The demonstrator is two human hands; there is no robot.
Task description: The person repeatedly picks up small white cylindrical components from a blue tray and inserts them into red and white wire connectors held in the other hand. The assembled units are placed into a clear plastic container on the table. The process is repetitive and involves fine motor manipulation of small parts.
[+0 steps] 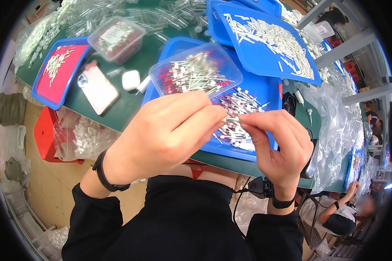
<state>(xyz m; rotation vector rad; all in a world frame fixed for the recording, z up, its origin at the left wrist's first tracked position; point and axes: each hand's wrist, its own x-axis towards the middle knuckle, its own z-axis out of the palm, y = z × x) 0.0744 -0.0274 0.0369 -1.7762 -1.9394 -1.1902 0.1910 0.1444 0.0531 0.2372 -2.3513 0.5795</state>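
My left hand (pixel 165 126) and my right hand (pixel 283 141) meet fingertip to fingertip above a blue tray (pixel 204 151). Thumb and forefinger are pinched together on each. A small white piece (pixel 237 118) shows at the right fingertips; whatever the left fingers hold is hidden behind them. Below them in the tray lies a heap of thin white-and-red sticks with white ends (pixel 244 138). Just beyond my left hand, a clear plastic tub (pixel 154 71) rests in the same tray, holding more thin pale sticks with white ends and some red ones.
Beyond, a blue tray (pixel 311 79) carries short white tubes. At left are a phone (pixel 101 93), a white earbud case (pixel 130 80), another clear tub (pixel 137 45) and a red-lined blue tray (pixel 41 89). Clear tubes (pixel 152 19) cover the far table. A co-worker (pixel 339 213) sits at right.
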